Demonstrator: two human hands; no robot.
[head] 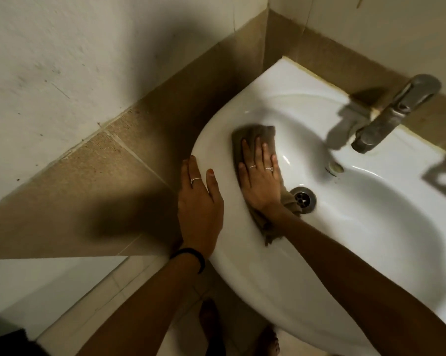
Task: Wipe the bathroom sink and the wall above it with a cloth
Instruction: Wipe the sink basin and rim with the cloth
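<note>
White plaster wall [62, 60] fills the upper left and meets a band of tan tiles [93, 181] that runs along both sides of the corner. Set against those tiles is the white ceramic sink [370, 227], its rounded rim curving toward the viewer and its basin sloping to a metal drain [303, 199]. A small overflow hole [335, 167] sits in the basin's back wall below the dull metal faucet [393, 114], whose spout reaches out over the bowl and throws a dark shadow on the ledge. Pale floor tiles [119, 291] show below the rim, with bare feet [211, 319] dim in the shade under the basin.

The left hand [200, 204] rests on the outer left rim of the sink, fingers straight and the grip relaxed, holding nothing; a dark band circles its wrist [191, 255] and a ring shows on one finger. The right hand [261, 176] lies flat inside the basin with fingers extended, its grip open as it presses down on the brown cloth [252, 136]. That cloth is spread on the basin's left inner slope, between the rim and the drain, its bunched tail trailing out under the wrist.
</note>
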